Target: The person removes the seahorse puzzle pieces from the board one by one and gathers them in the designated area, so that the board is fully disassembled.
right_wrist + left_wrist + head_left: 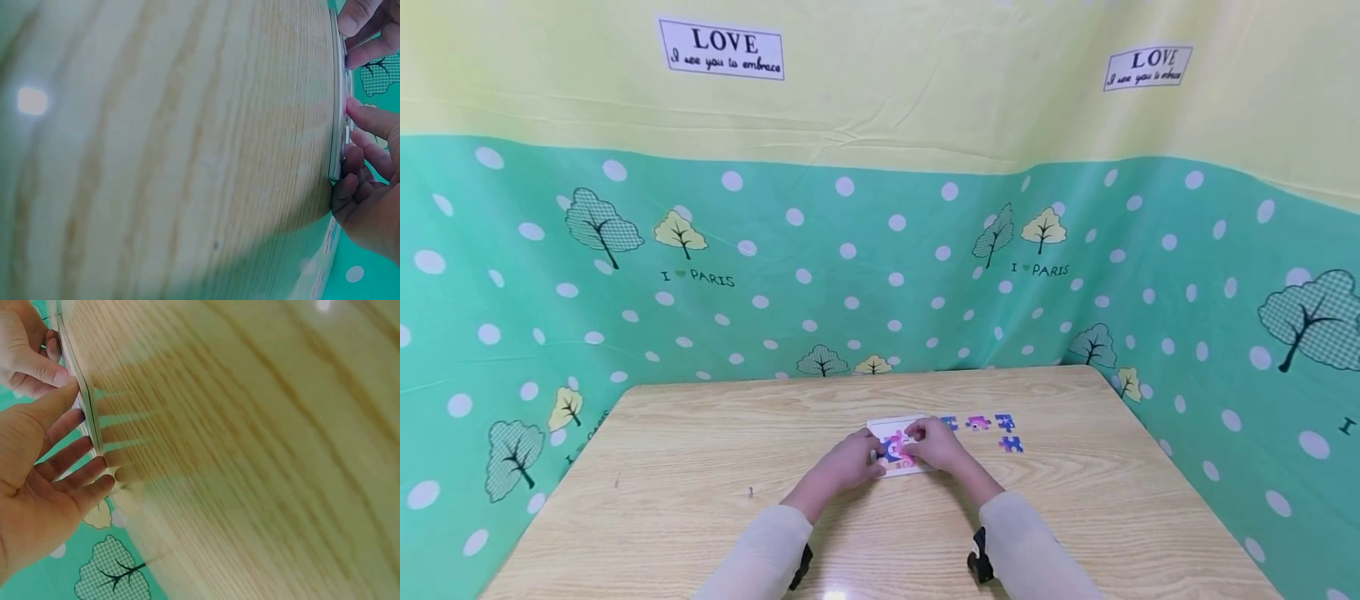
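Hands meet over a white puzzle board (891, 427) that lies on the wooden surface (700, 467), about midway between its left and right edges and somewhat toward the far edge. In the head view the left hand (848, 463) rests on the board's near-left part, while the right hand (936, 446) covers its right part, fingers bent down onto a pink piece (901, 439) among the blue and pink ones already on the board. Whether those fingers pinch the piece or only press it cannot be told from here. Four loose pieces lie just right of the board: a blue one (949, 422), a pink one (977, 422), another blue one (1004, 422) and a purple-blue one (1011, 444).

From the left wrist, the left hand (37, 487) shows its fingers (81, 475) straight and slightly apart, tips against the board's thin edge (84, 400); the other hand's fingers (37, 365) curl beside it.

From the right wrist, the right hand's fingers (369, 119) are bent, tips on the board's edge (339, 125), holding nothing that can be made out.

Count: one board, two hands, four loose pieces. The board looks light and thin, so a sideways push on the piece could slide it or tip its edge up, and a sleeve could sweep the loose pieces away.
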The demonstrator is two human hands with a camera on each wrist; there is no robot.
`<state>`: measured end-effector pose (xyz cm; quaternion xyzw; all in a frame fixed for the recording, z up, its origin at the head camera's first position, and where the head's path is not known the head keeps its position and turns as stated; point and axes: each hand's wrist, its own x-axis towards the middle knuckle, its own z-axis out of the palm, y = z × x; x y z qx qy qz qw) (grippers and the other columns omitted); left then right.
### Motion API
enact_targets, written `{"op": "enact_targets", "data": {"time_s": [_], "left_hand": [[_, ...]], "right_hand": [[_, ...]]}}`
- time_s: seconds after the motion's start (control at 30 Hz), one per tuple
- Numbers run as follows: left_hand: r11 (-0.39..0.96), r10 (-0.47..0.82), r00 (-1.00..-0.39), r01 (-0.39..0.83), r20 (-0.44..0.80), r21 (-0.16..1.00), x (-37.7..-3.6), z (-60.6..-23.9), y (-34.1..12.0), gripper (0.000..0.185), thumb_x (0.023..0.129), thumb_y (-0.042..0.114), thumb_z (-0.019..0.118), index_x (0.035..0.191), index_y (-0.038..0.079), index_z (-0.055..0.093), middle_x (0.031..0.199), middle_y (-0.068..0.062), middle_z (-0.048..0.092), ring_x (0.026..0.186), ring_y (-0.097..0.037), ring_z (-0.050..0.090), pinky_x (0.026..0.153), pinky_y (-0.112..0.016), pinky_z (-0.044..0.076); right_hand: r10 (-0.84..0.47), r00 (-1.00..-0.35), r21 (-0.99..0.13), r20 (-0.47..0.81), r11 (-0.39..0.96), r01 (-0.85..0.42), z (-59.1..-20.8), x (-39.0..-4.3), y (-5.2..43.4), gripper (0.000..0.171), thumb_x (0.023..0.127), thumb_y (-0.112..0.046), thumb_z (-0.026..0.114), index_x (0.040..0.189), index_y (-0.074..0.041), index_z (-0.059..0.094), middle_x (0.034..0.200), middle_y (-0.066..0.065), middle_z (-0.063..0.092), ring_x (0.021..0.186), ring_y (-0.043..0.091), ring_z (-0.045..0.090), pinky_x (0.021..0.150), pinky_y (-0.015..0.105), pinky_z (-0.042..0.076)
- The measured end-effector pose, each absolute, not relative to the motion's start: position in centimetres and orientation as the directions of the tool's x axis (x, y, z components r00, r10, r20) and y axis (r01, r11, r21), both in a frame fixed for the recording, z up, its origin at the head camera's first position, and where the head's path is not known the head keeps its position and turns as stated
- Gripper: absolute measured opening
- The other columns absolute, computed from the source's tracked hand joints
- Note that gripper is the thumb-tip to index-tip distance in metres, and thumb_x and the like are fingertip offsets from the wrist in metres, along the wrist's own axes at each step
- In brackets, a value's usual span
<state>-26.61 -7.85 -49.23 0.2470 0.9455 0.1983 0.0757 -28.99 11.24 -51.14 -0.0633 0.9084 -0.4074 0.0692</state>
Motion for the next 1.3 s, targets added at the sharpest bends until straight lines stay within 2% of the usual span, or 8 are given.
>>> {"op": "enact_targets", "data": {"time_s": [0.2, 0.33, 0.53, 0.83, 1.1, 1.3], "left_hand": [[0.801, 0.494, -0.868, 0.430, -0.052, 0.417, -26.70, -49.39, -7.86, 0.030, 0.084, 0.024, 0.069, 0.107, 0.006, 0.065, 0.102, -0.003, 0.056, 0.090, -0.017, 0.057, 0.089, -0.036, 0.051], [0.796, 0.497, -0.867, 0.437, -0.042, 0.418, -26.79, -49.57, -7.86, 0.029, 0.083, 0.023, 0.069, 0.106, 0.006, 0.064, 0.100, -0.003, 0.056, 0.087, -0.016, 0.056, 0.088, -0.035, 0.052], [0.790, 0.504, -0.863, 0.445, -0.031, 0.422, -26.85, -49.65, -7.82, 0.027, 0.082, 0.021, 0.070, 0.103, 0.005, 0.064, 0.098, -0.002, 0.056, 0.086, -0.016, 0.056, 0.087, -0.035, 0.052], [0.794, 0.501, -0.865, 0.445, -0.031, 0.414, -26.84, -49.43, -7.83, 0.028, 0.083, 0.022, 0.070, 0.105, 0.006, 0.064, 0.099, -0.002, 0.056, 0.086, -0.015, 0.056, 0.088, -0.035, 0.052], [0.792, 0.504, -0.863, 0.449, -0.029, 0.415, -26.67, -49.23, -7.79, 0.027, 0.083, 0.021, 0.070, 0.105, 0.005, 0.064, 0.099, -0.003, 0.056, 0.085, -0.016, 0.055, 0.086, -0.035, 0.052], [0.798, 0.501, -0.865, 0.445, -0.035, 0.407, -26.50, -49.08, -7.77, 0.027, 0.083, 0.021, 0.069, 0.105, 0.005, 0.064, 0.098, -0.003, 0.056, 0.085, -0.016, 0.055, 0.086, -0.035, 0.052]], "right_hand": [[-0.170, -0.981, -0.753, -0.097, 0.657, -0.039, -51.03, -28.95, 11.22, 0.030, 0.080, -0.015, 0.072, 0.107, -0.004, 0.065, 0.091, 0.006, 0.056, 0.081, 0.017, 0.050, 0.070, 0.027, 0.048], [-0.192, -0.978, -0.738, -0.082, 0.671, -0.070, -51.12, -29.03, 11.23, 0.034, 0.080, -0.016, 0.071, 0.111, -0.003, 0.066, 0.093, 0.006, 0.058, 0.082, 0.017, 0.051, 0.071, 0.029, 0.049], [-0.179, -0.981, -0.721, -0.071, 0.690, -0.073, -51.44, -29.16, 11.18, 0.029, 0.081, -0.018, 0.071, 0.107, -0.006, 0.068, 0.093, 0.006, 0.056, 0.084, 0.017, 0.051, 0.074, 0.031, 0.048], [-0.170, -0.982, -0.751, -0.086, 0.659, -0.048, -51.24, -29.21, 11.01, 0.023, 0.082, -0.013, 0.070, 0.103, -0.005, 0.066, 0.086, 0.005, 0.053, 0.076, 0.017, 0.048, 0.063, 0.025, 0.043], [-0.161, -0.982, -0.773, -0.098, 0.634, -0.027, -51.17, -29.17, 11.03, 0.021, 0.082, -0.011, 0.069, 0.102, -0.005, 0.066, 0.082, 0.005, 0.052, 0.071, 0.016, 0.048, 0.059, 0.024, 0.042], [-0.155, -0.983, -0.776, -0.096, 0.630, -0.023, -51.17, -29.05, 11.00, 0.020, 0.082, -0.012, 0.069, 0.101, -0.006, 0.065, 0.082, 0.005, 0.052, 0.072, 0.016, 0.047, 0.060, 0.024, 0.043]]}}
